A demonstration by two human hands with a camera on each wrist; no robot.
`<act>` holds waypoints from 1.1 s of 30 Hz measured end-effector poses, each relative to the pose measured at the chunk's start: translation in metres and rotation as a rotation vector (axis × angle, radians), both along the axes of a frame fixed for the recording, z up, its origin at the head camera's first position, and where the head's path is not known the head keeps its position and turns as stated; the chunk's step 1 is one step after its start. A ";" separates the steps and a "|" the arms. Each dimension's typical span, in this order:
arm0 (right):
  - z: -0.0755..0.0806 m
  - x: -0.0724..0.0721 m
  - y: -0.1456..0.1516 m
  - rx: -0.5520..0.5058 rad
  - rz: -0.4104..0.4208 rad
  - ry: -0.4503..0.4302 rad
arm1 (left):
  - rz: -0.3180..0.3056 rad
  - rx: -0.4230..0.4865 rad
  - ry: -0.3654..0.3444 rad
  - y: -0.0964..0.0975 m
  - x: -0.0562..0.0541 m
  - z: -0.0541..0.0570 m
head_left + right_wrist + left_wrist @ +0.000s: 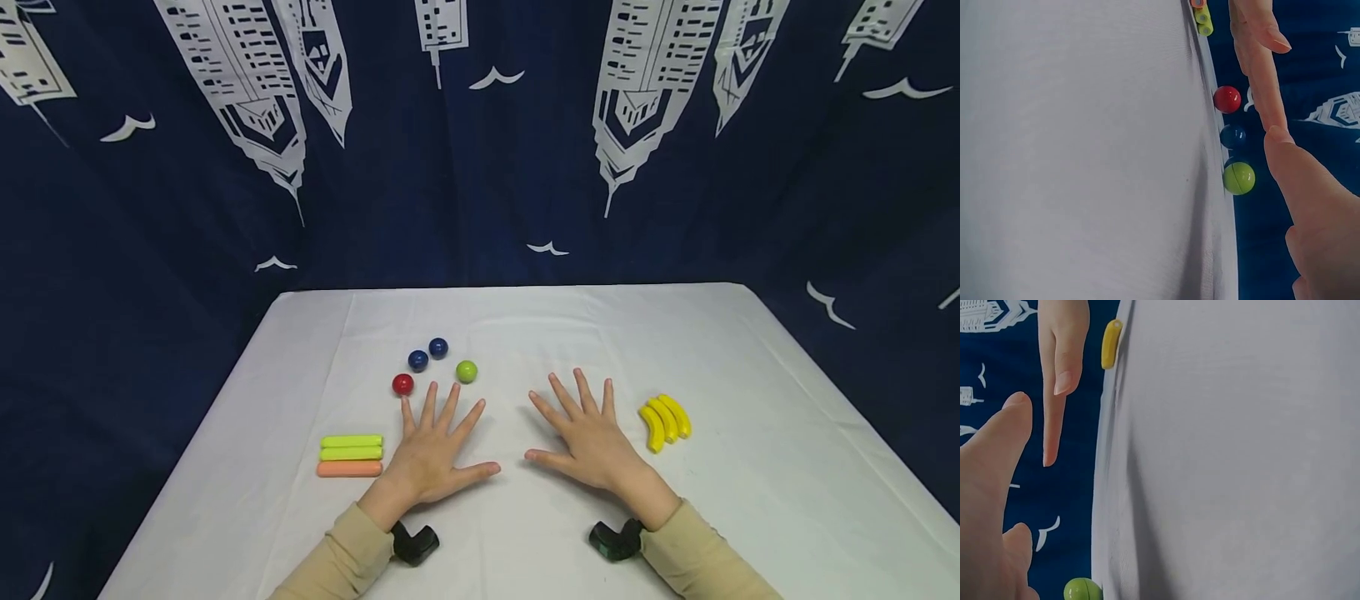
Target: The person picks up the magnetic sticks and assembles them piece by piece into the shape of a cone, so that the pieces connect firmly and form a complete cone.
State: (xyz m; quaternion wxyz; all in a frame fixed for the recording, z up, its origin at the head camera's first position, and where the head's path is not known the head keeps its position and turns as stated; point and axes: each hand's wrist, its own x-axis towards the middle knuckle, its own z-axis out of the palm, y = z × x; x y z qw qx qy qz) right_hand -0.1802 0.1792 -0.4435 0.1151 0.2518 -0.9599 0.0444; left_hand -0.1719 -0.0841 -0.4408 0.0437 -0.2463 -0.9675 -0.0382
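Observation:
My left hand [429,454], palm down with fingers spread, holds nothing above the white table. Just beyond its fingertips are a red ball [402,384], two blue balls [417,361] and a green ball [467,372]. To its left lie two yellow-green sticks [351,453] and a salmon-coloured stick [349,469], side by side. Likewise spread and holding nothing, my right hand [592,442] has three small yellow toy bananas [663,421] to its right. In the left wrist view a gap separates the left thumb from the right hand [1067,350].
A white cloth covers the table [510,550]. Behind it hangs a dark blue curtain [465,183] with white building and bird prints. On each wrist sits a black device, one by the left sleeve [341,554] and one by the right sleeve [697,554].

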 end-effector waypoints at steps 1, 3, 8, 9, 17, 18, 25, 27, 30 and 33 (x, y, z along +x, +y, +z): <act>0.000 0.000 0.000 -0.001 0.002 -0.001 | 0.002 -0.001 0.001 -0.001 -0.001 0.000; 0.001 -0.001 0.000 -0.001 0.003 -0.003 | 0.008 0.000 0.006 -0.002 -0.002 0.000; 0.004 -0.001 0.002 0.008 -0.002 -0.005 | 0.009 0.021 0.015 -0.004 -0.004 0.000; 0.004 -0.001 0.002 0.011 -0.004 -0.005 | 0.010 0.021 0.021 -0.004 -0.004 0.001; 0.003 -0.003 0.004 0.011 -0.006 -0.019 | 0.026 0.023 0.014 -0.005 -0.005 0.000; 0.003 -0.003 0.003 0.011 -0.004 -0.021 | 0.029 0.025 0.016 -0.006 -0.005 -0.001; 0.002 -0.003 0.005 0.011 -0.012 -0.024 | 0.023 0.034 0.014 -0.006 -0.007 -0.002; 0.003 -0.002 0.006 0.016 -0.018 -0.025 | 0.022 0.030 0.013 -0.006 -0.007 -0.002; 0.004 -0.002 0.008 0.016 -0.024 -0.034 | 0.024 0.023 0.028 -0.007 -0.009 -0.002; 0.006 -0.003 0.012 0.005 -0.033 -0.042 | 0.026 0.036 0.055 -0.008 -0.012 -0.001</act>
